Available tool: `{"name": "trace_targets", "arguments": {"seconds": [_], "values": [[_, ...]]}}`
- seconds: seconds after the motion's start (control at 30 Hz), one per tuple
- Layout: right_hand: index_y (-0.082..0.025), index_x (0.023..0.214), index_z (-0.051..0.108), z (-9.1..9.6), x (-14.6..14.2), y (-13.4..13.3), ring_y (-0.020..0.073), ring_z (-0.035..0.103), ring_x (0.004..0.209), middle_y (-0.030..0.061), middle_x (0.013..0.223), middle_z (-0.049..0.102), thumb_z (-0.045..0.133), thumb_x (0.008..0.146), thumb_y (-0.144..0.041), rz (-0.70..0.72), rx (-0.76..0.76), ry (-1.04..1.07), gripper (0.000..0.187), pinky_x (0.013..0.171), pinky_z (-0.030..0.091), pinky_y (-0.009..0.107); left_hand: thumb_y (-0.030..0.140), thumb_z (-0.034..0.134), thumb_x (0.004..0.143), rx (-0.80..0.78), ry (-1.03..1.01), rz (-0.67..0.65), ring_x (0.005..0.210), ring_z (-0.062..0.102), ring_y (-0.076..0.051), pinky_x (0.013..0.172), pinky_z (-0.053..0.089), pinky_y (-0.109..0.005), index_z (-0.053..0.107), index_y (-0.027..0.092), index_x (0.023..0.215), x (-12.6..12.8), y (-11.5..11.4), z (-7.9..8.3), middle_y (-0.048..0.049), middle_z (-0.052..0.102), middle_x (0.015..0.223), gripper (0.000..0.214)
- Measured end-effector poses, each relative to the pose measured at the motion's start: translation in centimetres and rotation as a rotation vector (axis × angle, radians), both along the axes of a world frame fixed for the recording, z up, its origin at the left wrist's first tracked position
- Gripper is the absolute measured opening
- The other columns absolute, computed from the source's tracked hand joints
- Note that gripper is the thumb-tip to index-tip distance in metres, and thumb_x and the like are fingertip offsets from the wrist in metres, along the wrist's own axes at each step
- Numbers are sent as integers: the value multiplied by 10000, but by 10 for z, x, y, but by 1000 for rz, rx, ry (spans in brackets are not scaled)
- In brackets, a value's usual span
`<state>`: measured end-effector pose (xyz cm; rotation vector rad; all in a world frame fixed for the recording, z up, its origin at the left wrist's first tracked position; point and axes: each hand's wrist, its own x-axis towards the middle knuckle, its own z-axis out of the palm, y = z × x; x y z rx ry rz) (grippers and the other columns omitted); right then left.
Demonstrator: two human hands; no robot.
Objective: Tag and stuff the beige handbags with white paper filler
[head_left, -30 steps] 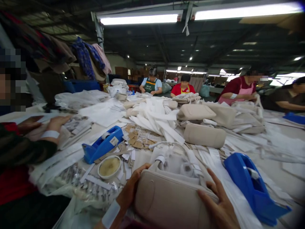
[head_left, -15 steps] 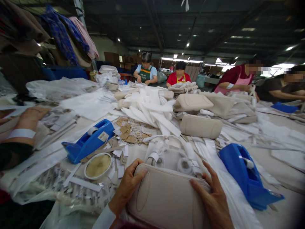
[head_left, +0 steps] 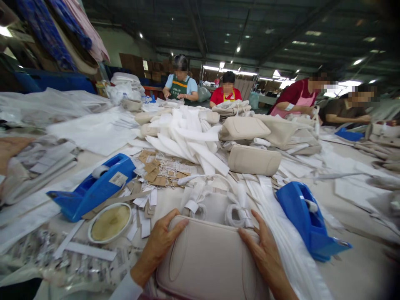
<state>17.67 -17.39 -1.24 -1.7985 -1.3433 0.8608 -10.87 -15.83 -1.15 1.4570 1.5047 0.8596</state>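
1) From my distant seat I see the left hand's (head_left: pixel 158 241) thumb on the beige handbag's (head_left: pixel 206 258) upper corner, where a second ago I could not see it
2) So I judge the bag better steadied for handling; it sits low before me, wrapped handles (head_left: pixel 191 206) beyond it
3) Both hands are clamped on it, the right hand (head_left: pixel 265 252) at its right end
4) I count two nearby blue tape dispensers (head_left: pixel 93 192), one round tub (head_left: pixel 103 241), four co-workers (head_left: pixel 184 89) opposite; white foam strips (head_left: pixel 200 134) overlap too much to count
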Motion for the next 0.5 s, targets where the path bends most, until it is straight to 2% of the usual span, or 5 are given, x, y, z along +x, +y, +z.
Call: {"name": "trace_targets", "arguments": {"seconds": [0.13, 0.27, 0.37, 0.43, 0.5], "values": [[-199, 1510, 220, 10, 5, 17, 255, 625, 779, 22, 845, 636, 471, 855, -611, 18, 22, -182, 813, 757, 449, 384, 524, 498, 861, 24, 29, -5, 711, 517, -173, 675, 373, -251, 499, 214, 725, 0, 0, 1, 39, 520, 688, 339], [-150, 1388, 376, 17, 8, 40, 224, 583, 606, -56, 595, 530, 506, 851, -512, 154, -47, -153, 661, 646, 430, 339, 526, 497, 855, 46, 18, -6, 714, 521, -177, 668, 377, -251, 505, 215, 720, 0, 1, 2, 38, 521, 687, 339], [-150, 1294, 468, 22, 0, 40, 267, 630, 734, 39, 751, 635, 461, 893, -427, 179, 7, -299, 487, 694, 457, 385, 514, 503, 853, 59, 27, -2, 710, 520, -175, 668, 374, -252, 507, 213, 712, 0, 1, 3, 39, 516, 683, 332], [-144, 1290, 485, 26, -15, 32, 333, 604, 975, 151, 1040, 645, 460, 912, -352, 130, 277, -550, 433, 822, 450, 466, 508, 499, 858, 60, 26, -4, 713, 524, -175, 672, 377, -253, 507, 212, 715, 1, 0, 3, 38, 522, 689, 329], [-152, 1306, 485, 28, -34, 21, 351, 516, 1144, 180, 1236, 571, 460, 930, -271, 214, 562, -707, 395, 935, 410, 510, 498, 496, 864, 72, 28, -9, 735, 536, -180, 683, 383, -253, 516, 212, 733, 1, 0, 3, 31, 545, 714, 316]]}}
